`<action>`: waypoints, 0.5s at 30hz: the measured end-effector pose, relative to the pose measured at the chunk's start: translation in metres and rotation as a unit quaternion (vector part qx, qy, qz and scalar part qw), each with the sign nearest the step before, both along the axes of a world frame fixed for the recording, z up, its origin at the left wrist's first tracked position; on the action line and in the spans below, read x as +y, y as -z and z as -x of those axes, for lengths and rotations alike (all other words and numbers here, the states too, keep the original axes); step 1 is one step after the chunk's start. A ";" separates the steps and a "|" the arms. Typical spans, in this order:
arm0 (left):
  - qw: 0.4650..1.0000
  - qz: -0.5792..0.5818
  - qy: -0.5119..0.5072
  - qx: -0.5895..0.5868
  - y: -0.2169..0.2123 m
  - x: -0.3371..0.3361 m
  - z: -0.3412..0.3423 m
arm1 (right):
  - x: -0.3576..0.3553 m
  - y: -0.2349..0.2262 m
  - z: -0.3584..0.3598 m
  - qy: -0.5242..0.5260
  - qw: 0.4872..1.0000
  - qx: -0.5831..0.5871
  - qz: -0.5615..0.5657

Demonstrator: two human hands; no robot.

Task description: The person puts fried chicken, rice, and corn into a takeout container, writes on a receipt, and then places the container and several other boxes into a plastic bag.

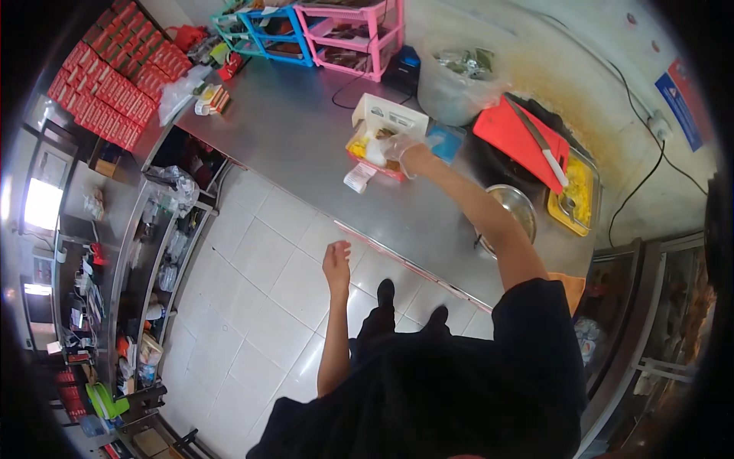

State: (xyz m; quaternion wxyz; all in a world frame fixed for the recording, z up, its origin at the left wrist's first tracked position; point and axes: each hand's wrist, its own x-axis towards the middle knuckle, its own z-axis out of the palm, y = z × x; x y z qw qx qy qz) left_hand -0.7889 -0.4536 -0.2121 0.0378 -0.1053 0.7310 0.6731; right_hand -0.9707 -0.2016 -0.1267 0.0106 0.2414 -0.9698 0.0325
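Observation:
A small food box (382,149) stands on the steel counter, its white lid raised at the back. Yellow shredded food (358,147) shows at its left side, with something white beside it. My right hand (397,151), in a clear plastic glove, reaches down into the box; its fingers are blurred and partly hidden, so what they touch is unclear. A white paper slip (359,177) hangs at the box's front. Bare and apart from the counter, my left hand (336,258) is raised over the floor with loosely bent fingers and nothing visible in it.
A red cutting board (514,141) with a knife (537,141) lies at right, beside a yellow tray (569,219) of yellow food with a spoon. A metal bowl (514,205) sits under my right forearm. Coloured racks (352,38), a plastic tub (451,96) and stacked red boxes (115,99) stand farther off.

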 end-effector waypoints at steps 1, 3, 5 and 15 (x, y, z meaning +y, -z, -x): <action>0.999 -0.005 -0.006 -0.032 -0.002 -0.010 0.000 | -0.008 0.002 0.006 0.003 1.000 0.007 0.010; 0.993 -0.079 0.089 -0.023 -0.028 0.000 0.001 | -0.015 -0.008 0.006 0.047 0.993 -0.008 0.110; 0.957 -0.173 0.232 -0.026 -0.068 0.039 0.007 | -0.002 -0.028 -0.004 0.137 0.948 -0.043 0.283; 0.760 -0.524 0.315 -0.220 -0.110 0.304 0.107 | 0.144 0.010 -0.102 0.283 0.848 0.257 0.366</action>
